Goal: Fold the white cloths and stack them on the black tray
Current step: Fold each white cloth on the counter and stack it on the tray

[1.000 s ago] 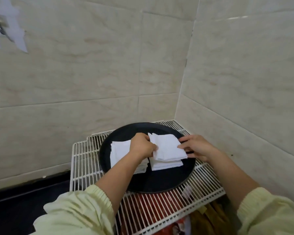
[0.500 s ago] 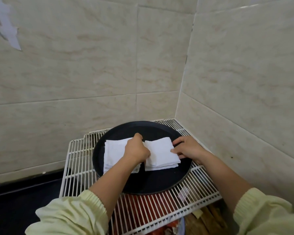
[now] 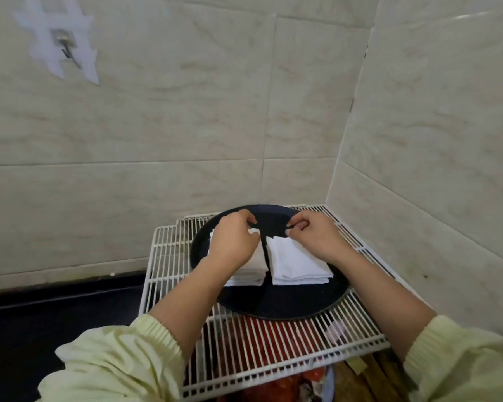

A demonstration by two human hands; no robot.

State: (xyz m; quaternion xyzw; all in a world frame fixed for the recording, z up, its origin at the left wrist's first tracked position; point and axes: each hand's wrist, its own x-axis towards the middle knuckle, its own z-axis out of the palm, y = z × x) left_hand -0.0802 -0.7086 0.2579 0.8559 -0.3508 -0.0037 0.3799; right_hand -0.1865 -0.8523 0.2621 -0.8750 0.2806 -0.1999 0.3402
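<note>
A round black tray (image 3: 273,303) is sitting on a white wire rack (image 3: 169,256) pushed into the corner of two tiled walls (image 3: 186,126). Two piles of folded white cloths are lying on the tray side by side, a narrow strip of bare tray showing between them.

The left hand (image 3: 233,242) is hovering over the left stack (image 3: 256,271), covering most of its top. Its fingers are curling in at the far inner corner, where they are pinching a small bit of white cloth. The right hand (image 3: 314,239) is reaching over the far end of the right stack (image 3: 296,265), its thumb and fingers curling together and nipping the cloth at that pile's far left corner. The two hands are close to each other but not touching, a strip of black tray showing between their fingertips.

Both forearms are coming in from the near edge. A pale yellow-green sleeve is bunching up on the left arm (image 3: 114,367) and another on the right arm (image 3: 459,358).

Red items (image 3: 262,332) are showing through the wires under the near part of the rack, too blurred to name. A metal hook (image 3: 66,49) is hanging on a taped patch high on the left wall.
</note>
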